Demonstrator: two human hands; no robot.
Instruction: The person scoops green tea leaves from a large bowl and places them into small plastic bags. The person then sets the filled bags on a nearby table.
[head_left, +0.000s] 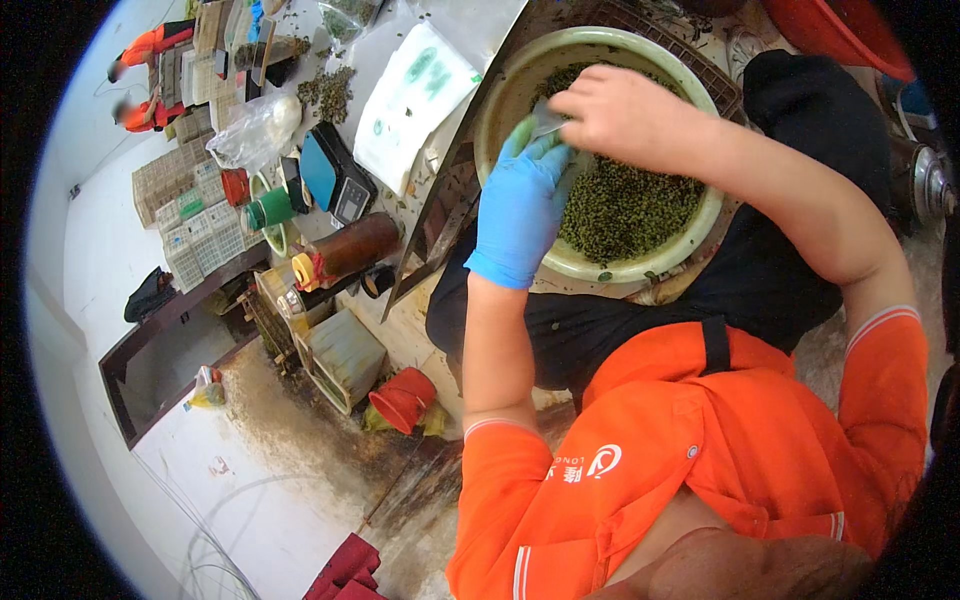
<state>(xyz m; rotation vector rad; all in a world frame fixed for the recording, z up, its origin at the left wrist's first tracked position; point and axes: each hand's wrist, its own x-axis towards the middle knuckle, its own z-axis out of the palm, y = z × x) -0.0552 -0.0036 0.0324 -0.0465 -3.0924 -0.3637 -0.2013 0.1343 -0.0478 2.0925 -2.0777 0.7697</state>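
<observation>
My left hand (523, 199), in a blue glove, is over a wide pale basin (499, 90) and grips a small clear plastic bag (548, 120). My bare right hand (609, 105) pinches the same bag near its upper end, with the fingertips partly hidden. Dark green pellets (630, 210) lie heaped in the basin under both hands. From this view I cannot tell how much the bag contains, as the gloved fingers cover most of it.
At left, a table holds a digital scale (337, 176), a brown jar (352, 251) with a yellow lid, a printed bag (412, 105) and loose pellets (326, 94). A red bucket (403, 400) stands on the floor. Two people in orange (142, 49) are at the far end.
</observation>
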